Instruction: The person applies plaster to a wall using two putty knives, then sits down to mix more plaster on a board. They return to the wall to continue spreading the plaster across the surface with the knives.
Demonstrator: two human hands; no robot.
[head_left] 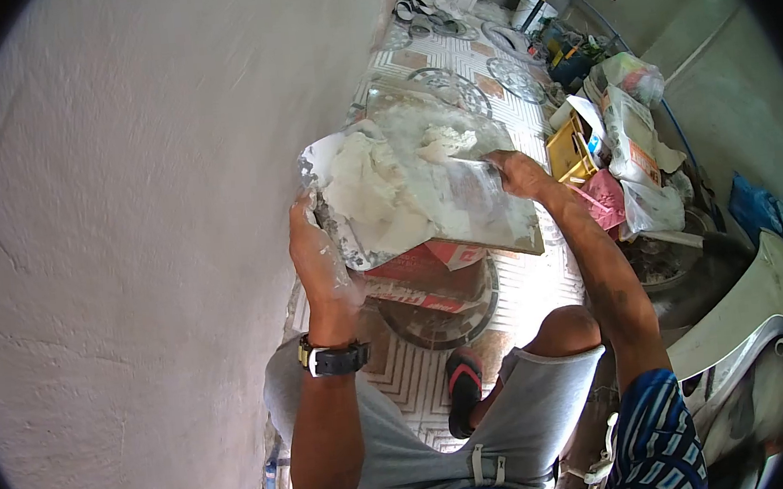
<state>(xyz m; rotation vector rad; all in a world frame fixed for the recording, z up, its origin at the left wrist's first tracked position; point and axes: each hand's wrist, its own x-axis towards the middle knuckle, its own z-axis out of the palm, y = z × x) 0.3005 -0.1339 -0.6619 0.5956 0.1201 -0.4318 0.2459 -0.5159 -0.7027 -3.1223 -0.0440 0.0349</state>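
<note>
My left hand, smeared with white, is closed round the near left edge of a plaster-caked holder, its exact kind covered by a thick heap of off-white plaster. In my right hand is a putty knife with a wide blade, lying low over a flat board. White smears cover the board, and a small lump of plaster sits on it beyond the blade. Under the board stands a red and white cardboard box.
A rough plastered wall rises close on my left. Along the right side are a yellow container, filled plastic bags and a pale plastic chair. Farther off, a white bucket and footwear are on the patterned tile floor.
</note>
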